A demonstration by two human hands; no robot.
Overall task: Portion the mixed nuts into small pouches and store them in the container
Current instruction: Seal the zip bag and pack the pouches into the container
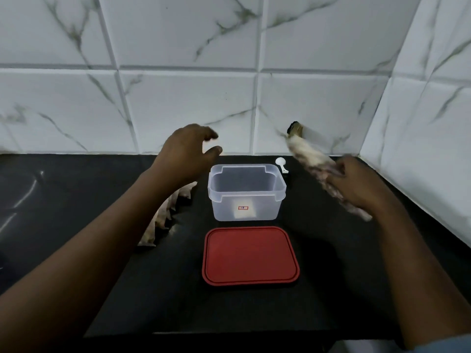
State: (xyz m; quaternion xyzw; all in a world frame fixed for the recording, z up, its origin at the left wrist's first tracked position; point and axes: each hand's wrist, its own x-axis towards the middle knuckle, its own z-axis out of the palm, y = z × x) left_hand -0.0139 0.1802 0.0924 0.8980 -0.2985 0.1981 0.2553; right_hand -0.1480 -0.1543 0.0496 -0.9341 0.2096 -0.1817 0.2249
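Note:
A clear plastic container (246,192) stands open on the black counter, with nothing visible inside. Its red lid (250,256) lies flat in front of it. My right hand (356,184) grips a long, blurred bag of mixed nuts (311,156), tilted up to the left above the counter, right of the container. My left hand (190,154) hovers above the counter left of the container, fingers loosely spread, holding nothing. Several small pouches (165,212) lie in a row on the counter under my left forearm, partly hidden by it.
A white scoop (281,164) lies just behind the container's right corner. A small dark and brass fitting (295,129) sticks out of the marble-tiled wall behind. The tiled side wall closes in on the right. The counter's front edge (229,333) runs close to me.

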